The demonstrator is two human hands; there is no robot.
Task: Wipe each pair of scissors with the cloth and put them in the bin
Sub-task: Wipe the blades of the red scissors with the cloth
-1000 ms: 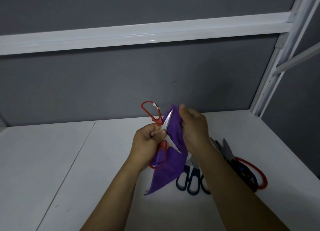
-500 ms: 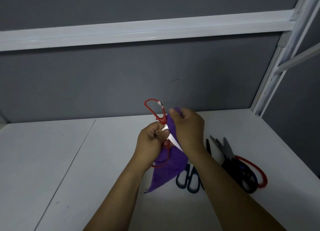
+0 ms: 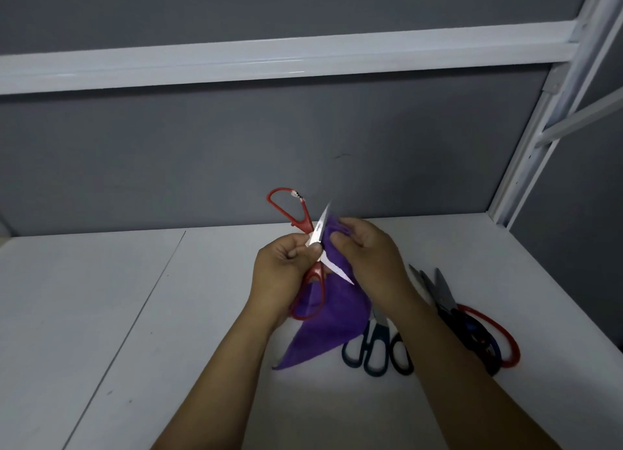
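Purple cloth point(image 3: 323, 328) hangs from the right hand point(image 3: 367, 257), which pinches its top part just beside the upper blade of the red scissors point(image 3: 303, 223). The left hand point(image 3: 283, 270) grips those scissors in the middle, where the two halves cross. The blades are spread wide. One points up to 12 o'clock and the other points down to 4 o'clock. One red loop sticks out at 11 o'clock from the hands, and the other hangs at 6 o'clock in front of the cloth. All of this is held up in the air over the white table point(image 3: 135, 314).

I think the job is at the wiping step for this pair, and the wiping does not look done.

More scissors wait on the table. A pair with dark blue loops point(image 3: 374, 351) lies at 5 o'clock from the hands, partly under the right arm. A small heap point(image 3: 472, 335) with dark handles and a big red loop lies at 4 o'clock, near the table's right edge. I cannot count how many are in the heap.

No bin shows, so I cannot tell if any scissors are in it. I judge most of the job is left: finish this pair, put it in the bin, then wipe the rest.
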